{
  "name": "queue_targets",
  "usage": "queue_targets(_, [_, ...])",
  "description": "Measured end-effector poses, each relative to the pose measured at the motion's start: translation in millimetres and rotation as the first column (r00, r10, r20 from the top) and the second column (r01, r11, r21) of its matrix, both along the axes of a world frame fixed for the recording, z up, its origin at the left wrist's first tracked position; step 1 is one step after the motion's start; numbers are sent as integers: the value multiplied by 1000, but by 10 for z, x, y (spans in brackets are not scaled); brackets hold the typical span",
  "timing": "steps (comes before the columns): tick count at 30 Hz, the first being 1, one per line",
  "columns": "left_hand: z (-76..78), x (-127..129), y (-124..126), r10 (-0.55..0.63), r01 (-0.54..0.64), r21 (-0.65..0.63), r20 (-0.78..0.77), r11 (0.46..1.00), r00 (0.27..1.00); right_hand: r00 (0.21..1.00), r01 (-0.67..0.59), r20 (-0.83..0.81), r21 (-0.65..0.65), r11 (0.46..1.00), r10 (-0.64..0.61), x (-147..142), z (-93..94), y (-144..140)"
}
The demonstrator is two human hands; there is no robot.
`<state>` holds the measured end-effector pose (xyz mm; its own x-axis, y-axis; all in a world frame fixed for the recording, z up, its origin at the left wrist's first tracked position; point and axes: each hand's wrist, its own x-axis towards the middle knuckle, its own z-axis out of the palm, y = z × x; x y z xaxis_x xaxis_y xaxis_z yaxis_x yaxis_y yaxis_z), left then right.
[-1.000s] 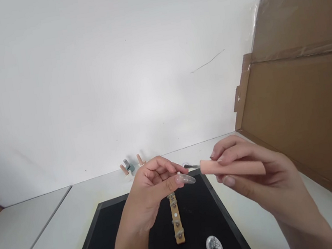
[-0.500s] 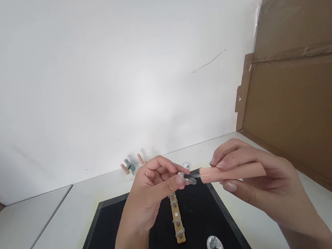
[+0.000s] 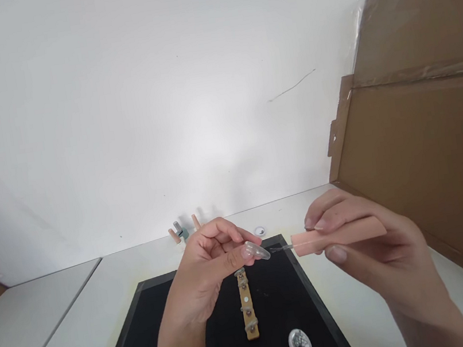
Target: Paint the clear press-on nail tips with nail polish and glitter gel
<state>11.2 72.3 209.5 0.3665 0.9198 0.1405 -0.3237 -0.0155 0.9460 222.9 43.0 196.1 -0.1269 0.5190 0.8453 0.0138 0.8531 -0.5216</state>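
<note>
My left hand pinches a clear false nail tip between thumb and forefinger, above a black mat. My right hand holds a peach-coloured polish brush handle level, its thin brush pointing left, the tip just right of the nail. On the mat below lies a wooden strip with several clear nail tips fixed along it.
A small round clear pot sits on the mat near its front right. Nail polish bottles stand by the white wall, with a small round lid nearby. Large brown cardboard sheets lean at the right.
The brush moved left and touched the nail tip half a second ago. Now my right hand has drawn it back to the right, a little off the nail.
</note>
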Motion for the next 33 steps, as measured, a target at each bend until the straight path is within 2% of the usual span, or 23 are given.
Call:
queue_targets(6, [-9,31,-7,-51,52,5,-17,999,999,1000,-19,10,-37,999,19,-44,-10,1])
queue_targets(11, [-17,9,2,-45,45,18,-1,999,999,1000,-17,7,-104,994,18,-22,-5,-2])
queue_targets(17, [-40,-24,15,-50,49,14,5,999,999,1000,-28,-6,-24,999,27,-9,-18,24])
queue_targets(25, [18,40,-3,-57,57,-3,-27,998,998,999,-37,3,-99,994,38,-26,21,-19])
queue_targets(33, [1,-62,14,-33,33,3,0,999,999,999,-15,-48,-105,994,10,12,-11,41])
